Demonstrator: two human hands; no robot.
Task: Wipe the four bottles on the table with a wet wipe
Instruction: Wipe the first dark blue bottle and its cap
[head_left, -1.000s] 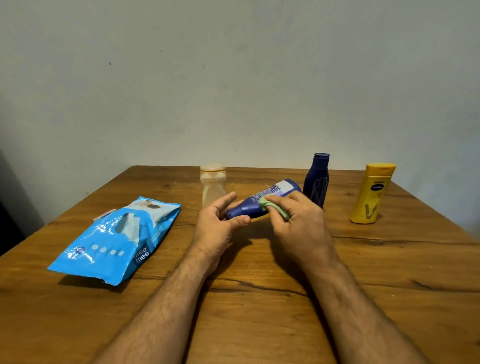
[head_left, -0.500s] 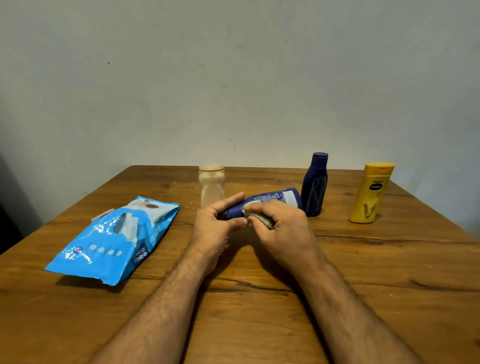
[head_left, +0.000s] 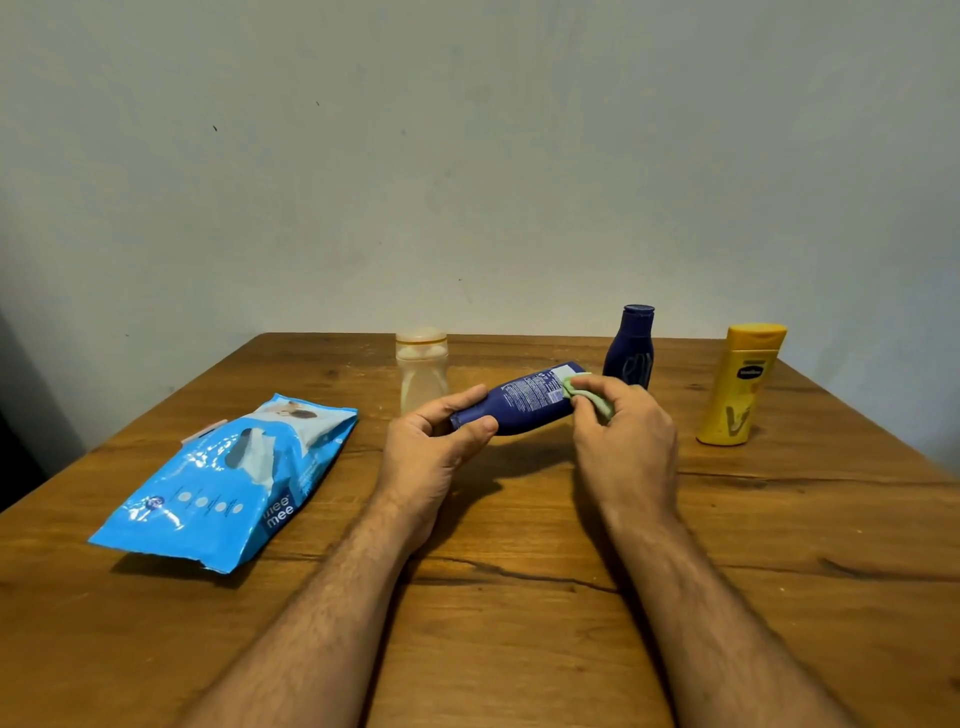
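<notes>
Since half a second ago the right hand (head_left: 623, 431) slid its green wipe (head_left: 587, 397) toward the base of the blue bottle (head_left: 524, 402), at frame centre above the counter (head_left: 519, 597); the left hand (head_left: 431, 447) grips the cap end.

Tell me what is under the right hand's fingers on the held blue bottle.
A folded green wipe sits pressed on the blue bottle under the right hand. The bottle's base end is covered.
</notes>
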